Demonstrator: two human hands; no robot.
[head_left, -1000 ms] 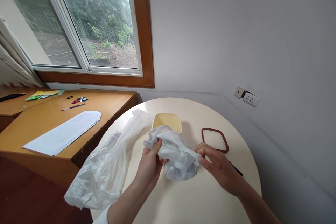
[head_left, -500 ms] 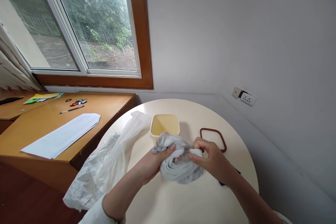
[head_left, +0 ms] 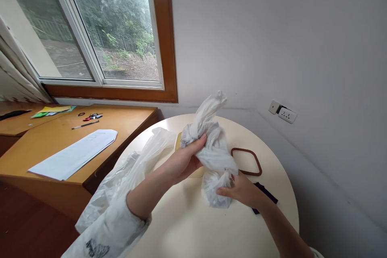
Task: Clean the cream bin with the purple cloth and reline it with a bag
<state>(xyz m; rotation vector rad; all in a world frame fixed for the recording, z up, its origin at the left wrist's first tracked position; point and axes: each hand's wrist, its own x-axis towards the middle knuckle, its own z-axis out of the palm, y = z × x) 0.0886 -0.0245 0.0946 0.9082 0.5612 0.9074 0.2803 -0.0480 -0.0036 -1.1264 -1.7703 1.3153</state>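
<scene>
A crumpled, twisted white plastic bag (head_left: pixel 213 145) is in my hands above the round table, one loose end sticking up and a bunched part hanging low. My left hand (head_left: pixel 189 157) is closed around its middle, thumb on top. My right hand (head_left: pixel 238 189) is at the bunched lower part, thumb in front and the other fingers partly hidden behind the plastic. Behind the bag and my left hand, a pale yellow container (head_left: pixel 177 141) is mostly covered. A brown-red rounded square ring (head_left: pixel 259 165) lies to the right, and a dark navy piece (head_left: pixel 267 193) sits beside my right wrist.
Another large clear plastic bag (head_left: pixel 133 181) spreads over the left side of the white round table (head_left: pixel 193 234). A wooden desk (head_left: pixel 121 119) on the left bears white paper (head_left: pixel 75 153), a pen (head_left: pixel 85 125), keys (head_left: pixel 92 117) and coloured papers (head_left: pixel 54 109). A wall stands behind.
The compact wound bundle has come loose into a longer twisted shape, with one end now pointing up. My left hand rose slightly; my right hand moved a little lower.
</scene>
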